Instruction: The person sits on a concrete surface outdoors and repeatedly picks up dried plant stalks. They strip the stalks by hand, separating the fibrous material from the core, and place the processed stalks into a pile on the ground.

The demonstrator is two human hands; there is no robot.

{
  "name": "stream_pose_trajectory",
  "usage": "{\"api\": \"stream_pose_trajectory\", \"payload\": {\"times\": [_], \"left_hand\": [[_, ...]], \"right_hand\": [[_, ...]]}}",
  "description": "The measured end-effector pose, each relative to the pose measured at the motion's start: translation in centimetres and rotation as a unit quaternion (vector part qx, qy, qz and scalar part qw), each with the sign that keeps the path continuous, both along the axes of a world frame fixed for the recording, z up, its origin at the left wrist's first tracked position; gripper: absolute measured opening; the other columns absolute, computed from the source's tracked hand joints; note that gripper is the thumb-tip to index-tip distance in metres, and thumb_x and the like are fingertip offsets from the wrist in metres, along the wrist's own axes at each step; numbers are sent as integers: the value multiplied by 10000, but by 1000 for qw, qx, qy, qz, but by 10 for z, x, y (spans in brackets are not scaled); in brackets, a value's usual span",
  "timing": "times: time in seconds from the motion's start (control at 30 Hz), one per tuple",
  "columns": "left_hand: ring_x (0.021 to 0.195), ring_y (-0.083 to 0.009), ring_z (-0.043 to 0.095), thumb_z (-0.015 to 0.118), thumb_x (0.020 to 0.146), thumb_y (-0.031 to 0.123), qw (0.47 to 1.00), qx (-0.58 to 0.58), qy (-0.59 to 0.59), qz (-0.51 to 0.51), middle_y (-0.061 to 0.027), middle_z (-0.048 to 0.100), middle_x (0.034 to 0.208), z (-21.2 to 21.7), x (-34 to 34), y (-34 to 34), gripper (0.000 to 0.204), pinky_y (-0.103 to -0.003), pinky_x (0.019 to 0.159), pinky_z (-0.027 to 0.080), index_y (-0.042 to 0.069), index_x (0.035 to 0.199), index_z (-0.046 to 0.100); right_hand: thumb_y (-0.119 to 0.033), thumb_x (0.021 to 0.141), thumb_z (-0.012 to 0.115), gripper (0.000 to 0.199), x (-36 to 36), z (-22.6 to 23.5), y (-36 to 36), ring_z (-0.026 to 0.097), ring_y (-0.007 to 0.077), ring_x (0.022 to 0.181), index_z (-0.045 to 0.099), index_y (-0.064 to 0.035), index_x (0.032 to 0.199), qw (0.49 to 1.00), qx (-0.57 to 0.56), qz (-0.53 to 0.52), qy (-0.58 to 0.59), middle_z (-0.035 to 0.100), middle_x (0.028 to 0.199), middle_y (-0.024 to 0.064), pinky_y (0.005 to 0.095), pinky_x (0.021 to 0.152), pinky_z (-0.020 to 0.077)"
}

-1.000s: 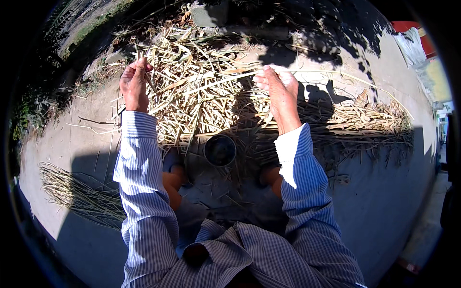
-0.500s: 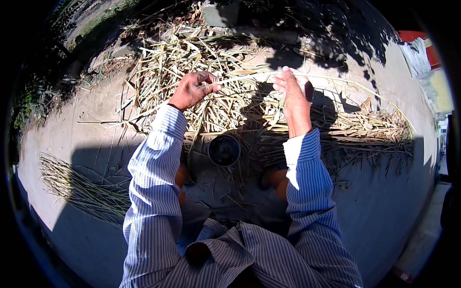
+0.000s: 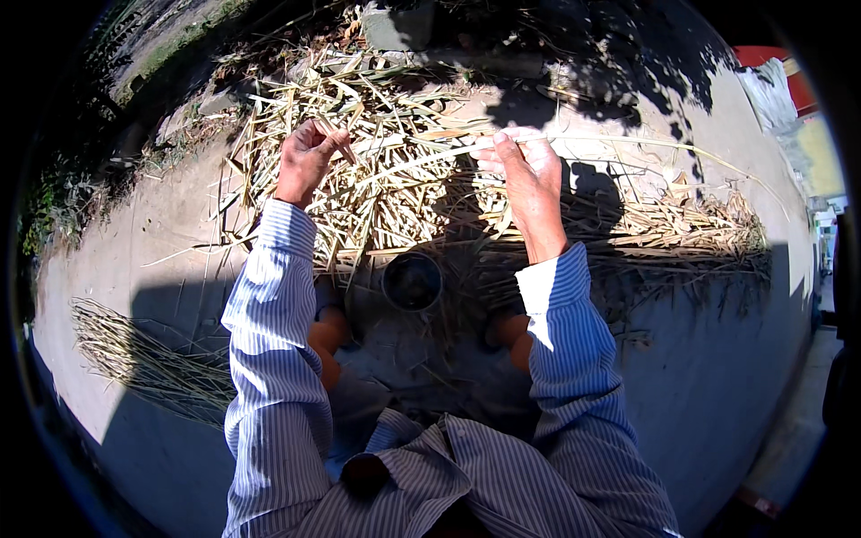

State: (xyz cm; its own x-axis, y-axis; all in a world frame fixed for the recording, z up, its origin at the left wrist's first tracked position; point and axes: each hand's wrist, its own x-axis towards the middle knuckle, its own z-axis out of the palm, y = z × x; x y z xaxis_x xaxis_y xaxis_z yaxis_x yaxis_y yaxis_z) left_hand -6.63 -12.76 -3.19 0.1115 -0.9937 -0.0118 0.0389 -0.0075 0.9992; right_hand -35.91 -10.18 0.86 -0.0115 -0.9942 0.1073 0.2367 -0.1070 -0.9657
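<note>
A long pale plant stalk (image 3: pixel 628 140) lies across my right hand (image 3: pixel 531 175), between the thumb and the fingers. Its thin end bends down to the far right, and its other end reaches left over the heap. My left hand (image 3: pixel 308 163) is apart from the stalk, its fingers pinched on what looks like a short strip of dry leaf (image 3: pixel 348 153). Beneath both hands spreads a loose heap of dry leaves and peelings (image 3: pixel 395 211). A dark round pot (image 3: pixel 413 282) stands between my feet, its contents too shadowed to make out.
A long bundle of dry stalks (image 3: pixel 682 235) lies on the right, and a smaller bundle of thin stalks (image 3: pixel 148 354) on the left. A grey block (image 3: pixel 399 29) sits at the far edge. Red and pale objects (image 3: pixel 776 85) stand at the far right.
My left hand has come away from the stalk, moving left and slightly up. My right hand, still holding the stalk, has shifted a little left.
</note>
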Motion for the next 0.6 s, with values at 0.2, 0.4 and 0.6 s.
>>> {"api": "stream_pose_trajectory", "payload": {"times": [0.2, 0.4, 0.6], "left_hand": [[723, -346, 542, 570, 851, 141, 737, -268, -620, 18, -151, 592, 745, -1, -23, 1, 122, -425, 665, 442, 24, 819, 585], [674, -307, 566, 721, 744, 304, 739, -270, -615, 57, -104, 602, 676, 23, -37, 6, 280, -419, 626, 449, 56, 743, 591], [885, -287, 608, 686, 814, 218, 892, -253, -369, -58, -146, 655, 950, 19, -48, 3, 301, -366, 769, 473, 11, 1025, 630]], "right_hand": [[-144, 921, 591, 207, 6, -1, 2, 666, 243, 832, 511, 11, 1033, 1000, 11, 21, -1, 644, 956, 189, 325, 751, 544], [-145, 917, 597, 219, 13, -5, 2, 667, 244, 817, 517, 14, 1044, 1000, 19, 20, -11, 648, 943, 182, 329, 739, 547], [-163, 922, 591, 236, 17, 0, -1, 671, 246, 805, 508, 26, 1038, 999, 40, -2, -14, 649, 929, 186, 328, 729, 549]]}}
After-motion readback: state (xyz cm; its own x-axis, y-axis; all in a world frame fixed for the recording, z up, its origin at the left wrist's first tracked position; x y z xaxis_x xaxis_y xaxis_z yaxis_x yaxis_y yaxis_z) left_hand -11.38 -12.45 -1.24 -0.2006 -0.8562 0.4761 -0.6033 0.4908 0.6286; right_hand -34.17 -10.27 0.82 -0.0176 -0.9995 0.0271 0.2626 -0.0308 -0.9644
